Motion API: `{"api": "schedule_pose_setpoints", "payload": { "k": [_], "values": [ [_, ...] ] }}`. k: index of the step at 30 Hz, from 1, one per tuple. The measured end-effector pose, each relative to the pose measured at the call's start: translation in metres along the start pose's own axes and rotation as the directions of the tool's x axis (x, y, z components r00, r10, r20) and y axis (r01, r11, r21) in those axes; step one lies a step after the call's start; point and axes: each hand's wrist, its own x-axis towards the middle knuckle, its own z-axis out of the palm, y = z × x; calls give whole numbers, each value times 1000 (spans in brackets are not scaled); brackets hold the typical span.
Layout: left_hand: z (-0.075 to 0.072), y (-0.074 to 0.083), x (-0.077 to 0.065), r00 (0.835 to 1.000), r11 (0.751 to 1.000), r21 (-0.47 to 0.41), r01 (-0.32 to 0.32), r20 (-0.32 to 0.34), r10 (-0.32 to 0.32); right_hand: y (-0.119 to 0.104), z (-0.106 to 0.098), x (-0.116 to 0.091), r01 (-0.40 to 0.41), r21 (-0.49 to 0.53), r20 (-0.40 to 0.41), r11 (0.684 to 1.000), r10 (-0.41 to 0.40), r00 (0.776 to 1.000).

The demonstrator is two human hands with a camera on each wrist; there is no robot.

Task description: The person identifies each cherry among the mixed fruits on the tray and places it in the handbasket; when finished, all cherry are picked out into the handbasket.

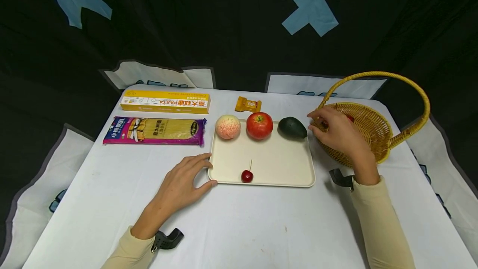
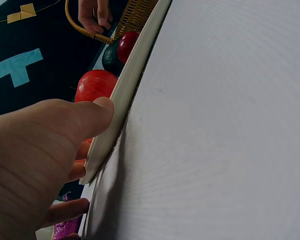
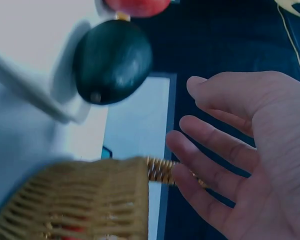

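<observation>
At the front left corner of a cream tray (image 1: 276, 165), my left hand (image 1: 181, 184) has its fingertips against the left rim. Its thumb lies by the front rim, as the left wrist view also shows. On the tray are a pale peach-like fruit (image 1: 228, 127), a red apple (image 1: 259, 126), a dark green avocado (image 1: 292, 128) and a cherry (image 1: 247, 176) with its stem. Over the left side of a wicker basket (image 1: 373, 130), my right hand (image 1: 337, 132) has loosely bent fingers and holds nothing. Something red (image 1: 350, 118) shows inside the basket, partly hidden by this hand.
A yellow pasta box (image 1: 164, 102) and a purple packet of noodles (image 1: 154, 130) lie on the left of the white table (image 1: 239, 227). Behind the tray is a small orange wrapped snack (image 1: 248, 104). The basket's tall handle (image 1: 422, 94) arches up at the right.
</observation>
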Motion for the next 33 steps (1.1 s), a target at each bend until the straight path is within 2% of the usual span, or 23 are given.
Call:
{"api": "schedule_pose_setpoints", "payload": {
  "k": [10, 15, 22, 33],
  "values": [
    [1, 0, 0, 1000, 1000, 3, -2, 5, 2, -28, 16, 1, 67, -31, 46, 997, -65, 997],
    [1, -1, 0, 1000, 1000, 6, 1, 8, -1, -45, 29, 3, 153, -44, 83, 987, -149, 985],
    [1, -1, 0, 1000, 1000, 4, -3, 1, 3, -64, 52, 1, 271, -26, 123, 962, -266, 956],
    [1, -1, 0, 1000, 1000, 5, -6, -4, 6, -88, 78, -7, 406, 34, 198, 913, -404, 893]
  ]
}}
